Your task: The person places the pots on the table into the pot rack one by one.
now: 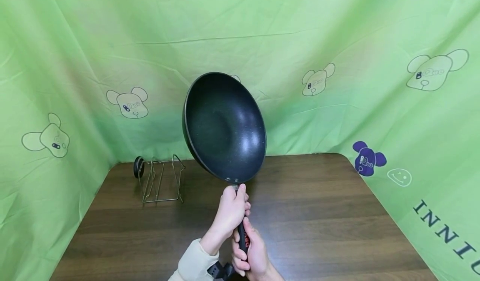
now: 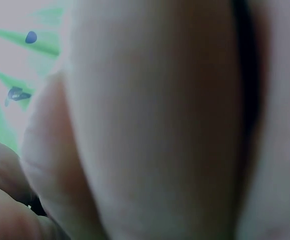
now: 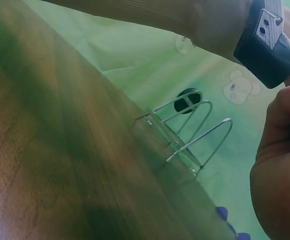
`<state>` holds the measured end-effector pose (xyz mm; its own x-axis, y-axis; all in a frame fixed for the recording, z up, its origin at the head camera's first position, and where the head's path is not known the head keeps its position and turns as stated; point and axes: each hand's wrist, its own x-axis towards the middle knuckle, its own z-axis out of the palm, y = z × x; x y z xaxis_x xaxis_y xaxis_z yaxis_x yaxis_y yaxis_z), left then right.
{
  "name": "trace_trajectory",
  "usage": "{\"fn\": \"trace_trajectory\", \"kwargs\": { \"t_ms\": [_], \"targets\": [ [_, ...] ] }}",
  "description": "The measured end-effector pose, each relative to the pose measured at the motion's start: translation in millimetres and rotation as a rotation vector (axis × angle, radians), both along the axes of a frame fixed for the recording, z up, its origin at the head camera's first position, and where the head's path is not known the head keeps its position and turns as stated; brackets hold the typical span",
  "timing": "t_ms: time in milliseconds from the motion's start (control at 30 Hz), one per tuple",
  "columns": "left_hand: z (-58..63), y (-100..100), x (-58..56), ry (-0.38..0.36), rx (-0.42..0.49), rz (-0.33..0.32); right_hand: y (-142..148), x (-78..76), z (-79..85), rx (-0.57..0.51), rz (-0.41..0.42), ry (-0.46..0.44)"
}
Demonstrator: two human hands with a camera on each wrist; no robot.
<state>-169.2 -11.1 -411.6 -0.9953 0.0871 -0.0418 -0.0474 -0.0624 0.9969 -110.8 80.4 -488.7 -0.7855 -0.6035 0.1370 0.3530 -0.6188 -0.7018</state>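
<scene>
A dark wok [image 1: 225,126] is held up above the table, tilted so that its inside faces the head camera. My left hand [image 1: 233,208] grips the upper part of its black handle [image 1: 241,235], close to the bowl. Lower on the same handle, my right hand [image 1: 255,252] wraps its fingers and thumb round the grip. Blurred fingers [image 2: 150,125] fill most of the left wrist view. The right wrist view catches only part of the right hand [image 3: 280,155] at its right edge.
A wire rack [image 1: 162,181] stands at the back left of the wooden table [image 1: 318,214], with a round black disc [image 1: 138,167] at its left end. Green cloth [image 1: 262,18] with printed bear heads hangs behind and on both sides.
</scene>
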Motion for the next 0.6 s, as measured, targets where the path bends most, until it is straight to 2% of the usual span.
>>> {"fn": "trace_trajectory", "kwargs": {
  "t_ms": [467, 600],
  "targets": [
    [-2.3, -3.3, 0.3, 0.018, -0.013, -0.001, -2.1, -1.3, -2.8, -0.035, 0.022, 0.041],
    [-4.0, -1.8, 2.1, 0.027, 0.018, 0.005, -0.7, 0.1, -2.1, -0.02, 0.015, 0.034]
  ]
}}
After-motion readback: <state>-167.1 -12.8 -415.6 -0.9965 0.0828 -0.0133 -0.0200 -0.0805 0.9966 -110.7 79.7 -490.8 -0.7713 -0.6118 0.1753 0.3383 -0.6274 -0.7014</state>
